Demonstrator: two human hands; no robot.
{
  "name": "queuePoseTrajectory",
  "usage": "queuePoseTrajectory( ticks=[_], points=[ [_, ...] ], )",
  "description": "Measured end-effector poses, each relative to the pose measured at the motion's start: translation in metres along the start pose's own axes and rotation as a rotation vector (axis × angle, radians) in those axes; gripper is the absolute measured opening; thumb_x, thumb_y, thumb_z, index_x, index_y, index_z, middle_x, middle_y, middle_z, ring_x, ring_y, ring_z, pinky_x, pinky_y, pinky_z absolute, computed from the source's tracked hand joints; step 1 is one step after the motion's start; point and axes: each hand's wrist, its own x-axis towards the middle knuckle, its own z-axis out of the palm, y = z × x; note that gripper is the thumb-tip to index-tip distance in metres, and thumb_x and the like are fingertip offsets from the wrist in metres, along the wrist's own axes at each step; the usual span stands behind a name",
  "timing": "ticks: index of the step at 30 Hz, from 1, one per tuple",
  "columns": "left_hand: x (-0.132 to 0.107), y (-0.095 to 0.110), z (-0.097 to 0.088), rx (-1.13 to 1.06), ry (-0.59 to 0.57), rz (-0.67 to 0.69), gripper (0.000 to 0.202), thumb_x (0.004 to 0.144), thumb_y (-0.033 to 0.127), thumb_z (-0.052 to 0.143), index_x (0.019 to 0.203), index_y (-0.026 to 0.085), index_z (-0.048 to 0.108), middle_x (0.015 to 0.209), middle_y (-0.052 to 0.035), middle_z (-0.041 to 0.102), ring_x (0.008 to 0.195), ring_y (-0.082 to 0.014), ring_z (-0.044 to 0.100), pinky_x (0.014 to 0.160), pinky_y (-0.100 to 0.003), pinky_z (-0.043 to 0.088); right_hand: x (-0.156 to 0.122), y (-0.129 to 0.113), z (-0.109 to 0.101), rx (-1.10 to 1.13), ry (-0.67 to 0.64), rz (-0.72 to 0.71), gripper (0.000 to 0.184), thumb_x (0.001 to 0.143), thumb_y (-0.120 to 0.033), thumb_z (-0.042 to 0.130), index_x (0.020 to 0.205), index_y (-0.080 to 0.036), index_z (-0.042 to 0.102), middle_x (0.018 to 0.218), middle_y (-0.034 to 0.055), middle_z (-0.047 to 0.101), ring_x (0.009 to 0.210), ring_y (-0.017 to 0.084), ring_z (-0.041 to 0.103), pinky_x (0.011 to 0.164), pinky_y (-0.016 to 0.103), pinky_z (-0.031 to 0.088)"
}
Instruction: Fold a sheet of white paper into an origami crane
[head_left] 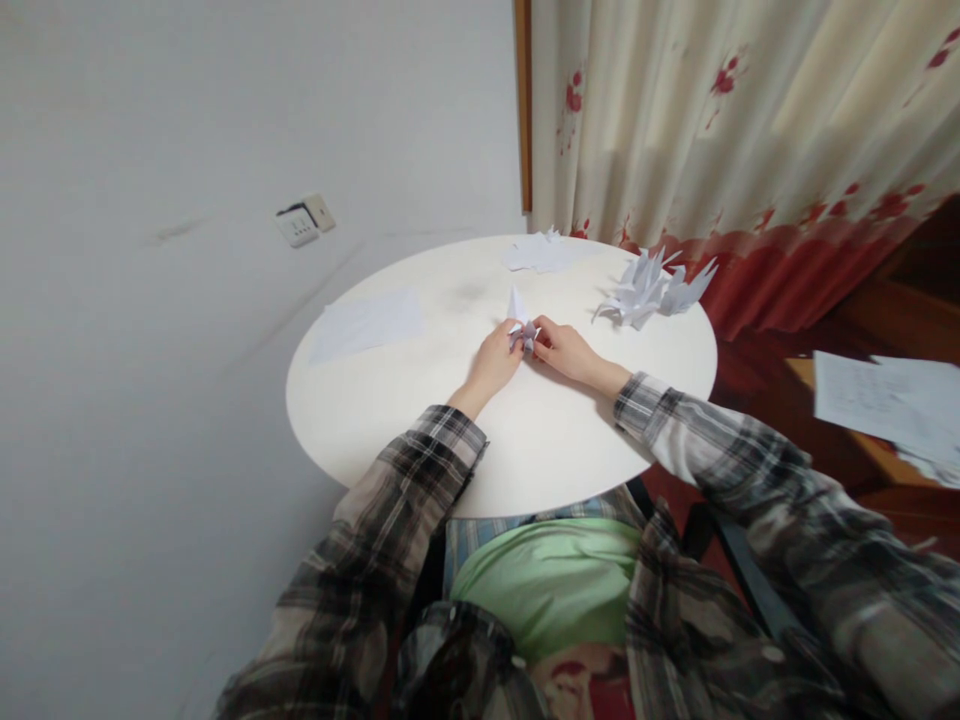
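A small folded piece of white paper (516,303), with one point sticking up away from me, is between my hands over the round white table (420,420). My left hand (496,357) grips its left side, thumb and fingers closed on the paper. From the right, my right hand (564,349) pinches the folds on the other side. The paper's lower part is partly hidden by my fingers. To the right of my right hand lies a cluster of folded white paper pieces (641,290) with pointed tips.
Flat white sheets (367,322) lie on the table's left side, and more paper (538,252) lies at its far edge. The white wall (187,400) borders the left; a curtain (675,130) hangs behind. Printed papers (885,400) rest on wooden furniture at right.
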Motion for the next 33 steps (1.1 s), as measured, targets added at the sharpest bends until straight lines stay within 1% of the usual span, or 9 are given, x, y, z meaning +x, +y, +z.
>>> queuePoseTrajectory(
  ticks=[7, 12, 26, 33],
  points=[
    [-0.0006, 0.0012, -0.0001, -0.007, -0.001, -0.014, 0.023, 0.079, 0.012, 0.045, 0.099, 0.017, 0.055, 0.088, -0.0064, 0.065, 0.079, -0.0153, 0.057, 0.078, -0.032, 0.045, -0.0003, -0.0007, -0.0003, 0.014, -0.001, -0.010, 0.021, 0.086, -0.025, 0.045, 0.104, -0.017, 0.053, 0.077, 0.0045, 0.068, 0.069, 0.016, 0.060, 0.065, 0.024, 0.040],
    [-0.0006, -0.0006, 0.0003, 0.013, -0.012, -0.024, 0.026, 0.077, 0.011, 0.045, 0.100, 0.017, 0.056, 0.088, -0.0059, 0.065, 0.078, -0.0159, 0.057, 0.078, -0.031, 0.045, 0.0000, 0.0000, 0.0007, 0.026, 0.008, -0.022, 0.020, 0.085, -0.024, 0.045, 0.101, -0.017, 0.054, 0.076, 0.0041, 0.067, 0.067, 0.015, 0.059, 0.065, 0.023, 0.040],
    [-0.0025, 0.0025, -0.0026, 0.045, -0.029, -0.005, 0.029, 0.076, 0.009, 0.045, 0.102, 0.018, 0.054, 0.092, -0.0064, 0.065, 0.084, -0.0172, 0.058, 0.082, -0.032, 0.046, 0.0011, 0.0041, 0.0036, 0.041, 0.032, -0.059, 0.018, 0.083, -0.022, 0.045, 0.098, -0.017, 0.054, 0.072, 0.0031, 0.066, 0.065, 0.015, 0.058, 0.062, 0.022, 0.039],
    [-0.0032, 0.0057, -0.0041, 0.049, -0.035, -0.011, 0.031, 0.073, 0.008, 0.045, 0.102, 0.017, 0.054, 0.091, -0.0072, 0.065, 0.083, -0.0186, 0.058, 0.080, -0.033, 0.046, 0.0007, 0.0027, 0.0035, 0.101, 0.093, -0.057, 0.024, 0.083, -0.020, 0.044, 0.106, -0.017, 0.051, 0.074, 0.0022, 0.068, 0.064, 0.014, 0.059, 0.063, 0.022, 0.040]
  ],
)
